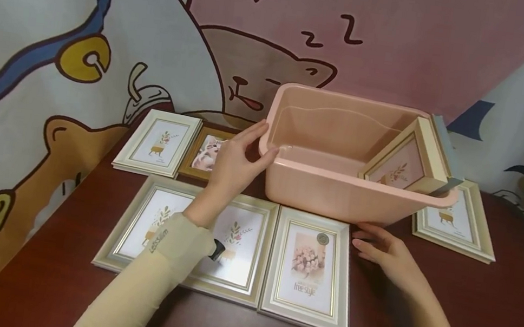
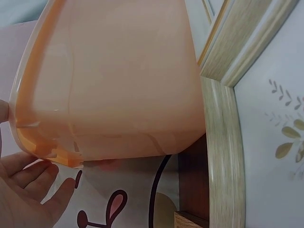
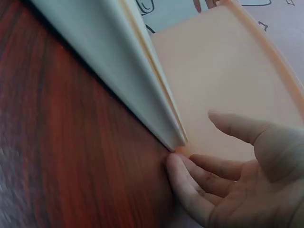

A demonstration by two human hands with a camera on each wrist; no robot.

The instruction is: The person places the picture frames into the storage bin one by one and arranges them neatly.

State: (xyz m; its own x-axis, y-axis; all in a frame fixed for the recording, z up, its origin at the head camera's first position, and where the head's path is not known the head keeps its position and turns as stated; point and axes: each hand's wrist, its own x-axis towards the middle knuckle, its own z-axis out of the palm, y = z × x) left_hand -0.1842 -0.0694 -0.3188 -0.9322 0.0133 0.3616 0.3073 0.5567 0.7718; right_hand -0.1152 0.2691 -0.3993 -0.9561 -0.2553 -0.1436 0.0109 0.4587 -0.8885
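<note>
A pink plastic bin (image 1: 327,193) stands on the table, with a cream picture frame (image 1: 405,159) tilted inside at its right end. My left hand (image 1: 238,160) touches the bin's left front corner, fingers at the left rim and thumb at the front rim. The same hand (image 2: 28,185) has its fingertips against the rim in the left wrist view. My right hand (image 1: 390,253) is low at the bin's front, fingers loosely extended beside the corner of a "free style" frame (image 1: 345,283). In the right wrist view, that hand's fingertips (image 3: 175,164) meet this corner near the bin.
A wide double frame (image 1: 155,276) lies left of the "free style" one. Behind it are a white frame (image 1: 120,162) and a brown frame (image 1: 188,168). Another frame (image 1: 482,245) lies right of the bin. A grey-blue piece (image 1: 445,148) stands behind the tilted frame. A patterned cloth (image 1: 405,39) hangs behind.
</note>
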